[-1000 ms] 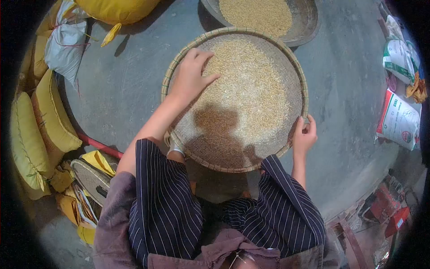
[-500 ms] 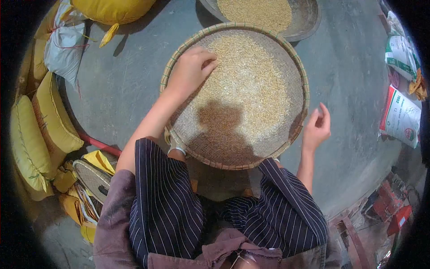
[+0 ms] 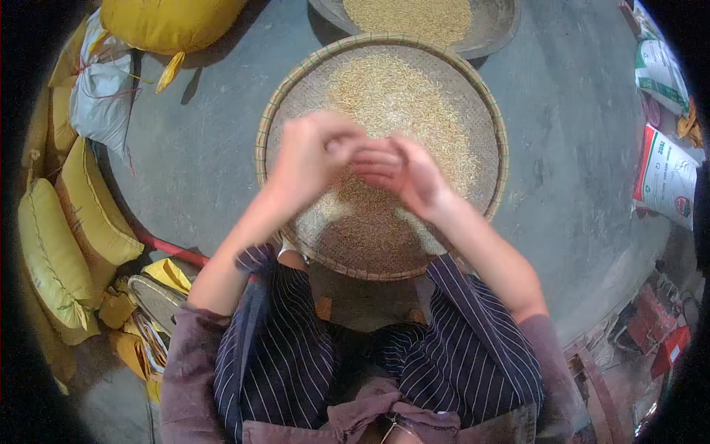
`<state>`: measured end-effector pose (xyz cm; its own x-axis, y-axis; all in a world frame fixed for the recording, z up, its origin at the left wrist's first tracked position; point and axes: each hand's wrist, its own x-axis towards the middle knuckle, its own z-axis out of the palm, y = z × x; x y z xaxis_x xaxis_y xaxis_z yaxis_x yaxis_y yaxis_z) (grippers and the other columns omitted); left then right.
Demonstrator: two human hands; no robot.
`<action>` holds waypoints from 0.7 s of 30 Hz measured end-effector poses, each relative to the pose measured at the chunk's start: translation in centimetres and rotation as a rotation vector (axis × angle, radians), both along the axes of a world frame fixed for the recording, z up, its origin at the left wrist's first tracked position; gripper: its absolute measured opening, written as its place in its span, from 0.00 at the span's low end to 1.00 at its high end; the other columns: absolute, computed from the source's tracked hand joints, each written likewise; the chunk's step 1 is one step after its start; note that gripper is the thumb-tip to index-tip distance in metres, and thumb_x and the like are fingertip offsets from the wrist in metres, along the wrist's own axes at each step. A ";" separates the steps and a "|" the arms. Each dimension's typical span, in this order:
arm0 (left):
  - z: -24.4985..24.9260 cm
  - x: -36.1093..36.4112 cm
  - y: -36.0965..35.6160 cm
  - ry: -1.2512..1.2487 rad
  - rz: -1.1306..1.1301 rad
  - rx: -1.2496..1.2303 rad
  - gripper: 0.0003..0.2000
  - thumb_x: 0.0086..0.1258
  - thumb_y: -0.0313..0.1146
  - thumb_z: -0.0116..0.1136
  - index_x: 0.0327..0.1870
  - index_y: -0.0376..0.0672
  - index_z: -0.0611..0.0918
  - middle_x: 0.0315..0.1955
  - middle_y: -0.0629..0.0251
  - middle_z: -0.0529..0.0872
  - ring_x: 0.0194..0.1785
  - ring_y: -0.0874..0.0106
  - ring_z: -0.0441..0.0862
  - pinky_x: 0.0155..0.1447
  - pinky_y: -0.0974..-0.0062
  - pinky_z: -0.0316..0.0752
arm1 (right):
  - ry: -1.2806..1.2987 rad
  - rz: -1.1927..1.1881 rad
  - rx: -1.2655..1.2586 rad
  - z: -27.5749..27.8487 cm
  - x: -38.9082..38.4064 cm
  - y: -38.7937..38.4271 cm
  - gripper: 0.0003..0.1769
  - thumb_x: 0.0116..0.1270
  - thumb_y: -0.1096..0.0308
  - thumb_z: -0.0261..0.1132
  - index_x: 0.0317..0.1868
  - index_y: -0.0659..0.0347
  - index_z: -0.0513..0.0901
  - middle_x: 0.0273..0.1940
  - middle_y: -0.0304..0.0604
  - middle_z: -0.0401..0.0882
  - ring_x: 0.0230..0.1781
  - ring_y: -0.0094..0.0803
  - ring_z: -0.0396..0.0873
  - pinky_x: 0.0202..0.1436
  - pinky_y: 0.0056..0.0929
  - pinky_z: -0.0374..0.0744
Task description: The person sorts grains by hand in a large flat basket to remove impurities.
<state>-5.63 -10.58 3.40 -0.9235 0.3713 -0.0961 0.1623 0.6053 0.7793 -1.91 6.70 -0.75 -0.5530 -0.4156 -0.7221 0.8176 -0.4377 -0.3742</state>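
Note:
A round woven tray [image 3: 494, 111] with a bamboo rim holds a spread layer of pale grain [image 3: 399, 85]. Above its middle, my left hand [image 3: 322, 144] has its fingers curled in a pinch, blurred by motion; what it holds, if anything, is too small to tell. Beside it on the right, my right hand [image 3: 403, 166] is turned palm up with its fingers stretched out toward the left hand. The fingertips of both hands meet or overlap in the view. Shadows of my head and arms darken the lower grain.
Beyond the tray is a metal basin [image 3: 506, 29] of grain. Yellow sacks [image 3: 55, 244] and a tied white bag [image 3: 103, 100] stand at the left. Printed white bags [image 3: 665, 177] are at the right, with red metal parts [image 3: 647, 322] at lower right.
My right hand has moved from outside the tray's right rim to above its middle. My left hand has come lower and slightly right, lifting away from the grain's left edge.

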 end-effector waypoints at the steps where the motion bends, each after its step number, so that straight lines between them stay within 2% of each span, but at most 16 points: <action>1: 0.8 0.9 0.5 -0.034 -0.104 0.069 0.06 0.55 0.22 0.64 0.35 0.38 0.86 0.32 0.57 0.86 0.35 0.67 0.85 0.38 0.75 0.78 | -0.001 -0.002 -0.001 0.0 0.4 -0.6 0.25 0.77 0.56 0.39 0.57 0.70 0.69 0.47 0.51 0.78 0.45 0.35 0.80 0.50 0.36 0.79; 3: 0.2 2.5 0.8 -0.087 -0.123 0.066 0.07 0.54 0.21 0.65 0.35 0.38 0.85 0.31 0.56 0.86 0.33 0.67 0.84 0.37 0.75 0.78 | -0.057 -0.004 -0.152 0.0 1.6 -1.6 0.26 0.76 0.54 0.36 0.54 0.68 0.71 0.47 0.50 0.77 0.47 0.36 0.78 0.52 0.38 0.77; 4: 0.1 2.9 0.9 -0.138 -0.142 0.067 0.08 0.53 0.21 0.65 0.35 0.38 0.85 0.31 0.56 0.85 0.32 0.68 0.84 0.37 0.75 0.77 | -0.071 0.007 -0.103 -0.3 2.1 -1.9 0.25 0.76 0.54 0.37 0.51 0.67 0.72 0.43 0.49 0.78 0.44 0.36 0.79 0.51 0.36 0.78; 8: 1.1 2.5 0.0 -0.259 -0.189 0.015 0.11 0.51 0.22 0.67 0.37 0.38 0.85 0.30 0.54 0.85 0.30 0.68 0.84 0.36 0.75 0.77 | -0.038 0.070 -0.087 -1.6 3.1 -1.4 0.21 0.76 0.58 0.41 0.51 0.67 0.72 0.42 0.47 0.77 0.43 0.33 0.77 0.51 0.33 0.77; 10: 1.3 1.0 -0.2 -0.187 -0.111 -0.183 0.12 0.51 0.25 0.69 0.38 0.37 0.85 0.29 0.56 0.85 0.28 0.68 0.84 0.36 0.75 0.78 | -0.106 0.044 -0.072 -1.7 3.1 -1.2 0.22 0.76 0.58 0.41 0.50 0.69 0.72 0.42 0.49 0.77 0.43 0.34 0.78 0.50 0.32 0.77; 11: 0.5 0.2 -0.4 -0.187 -0.111 -0.185 0.12 0.51 0.25 0.69 0.38 0.37 0.85 0.29 0.56 0.85 0.28 0.68 0.84 0.36 0.75 0.78 | -0.105 0.044 -0.074 -1.7 3.1 -1.2 0.22 0.76 0.58 0.41 0.50 0.69 0.72 0.42 0.49 0.77 0.43 0.34 0.78 0.50 0.32 0.77; 13: -2.0 -1.6 -0.6 0.048 0.136 -0.136 0.11 0.50 0.27 0.68 0.33 0.33 0.83 0.27 0.51 0.82 0.30 0.60 0.81 0.36 0.68 0.76 | -0.076 0.012 -0.061 -1.6 3.2 -1.4 0.23 0.77 0.57 0.41 0.48 0.70 0.73 0.42 0.50 0.78 0.43 0.35 0.78 0.49 0.32 0.77; 17: -4.5 -3.6 0.0 0.119 0.182 -0.181 0.12 0.49 0.27 0.70 0.34 0.34 0.83 0.30 0.52 0.83 0.32 0.62 0.81 0.39 0.68 0.75 | -0.080 0.021 -0.043 -1.5 3.2 -1.5 0.23 0.76 0.56 0.42 0.47 0.70 0.74 0.42 0.51 0.78 0.43 0.36 0.78 0.49 0.31 0.77; 19: -5.3 -3.8 0.2 0.163 0.150 -0.200 0.12 0.54 0.29 0.69 0.38 0.35 0.83 0.32 0.55 0.84 0.34 0.69 0.84 0.40 0.73 0.78 | -0.086 -0.017 -0.027 -1.7 3.3 -1.6 0.26 0.76 0.55 0.42 0.47 0.73 0.74 0.40 0.53 0.79 0.40 0.38 0.80 0.47 0.32 0.79; 21: -6.2 -4.0 0.1 0.192 0.138 -0.174 0.11 0.55 0.28 0.68 0.38 0.35 0.83 0.32 0.55 0.84 0.34 0.68 0.84 0.40 0.73 0.78 | -0.071 -0.015 -0.031 -1.9 3.4 -1.4 0.25 0.76 0.56 0.42 0.47 0.74 0.74 0.40 0.53 0.79 0.40 0.38 0.80 0.47 0.32 0.79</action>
<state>-9.61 -10.50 -2.78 -0.9716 0.2341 0.0340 0.2035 0.7539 0.6247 1.49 5.27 -2.66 -0.5071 -0.4305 -0.7467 0.8350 -0.4602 -0.3017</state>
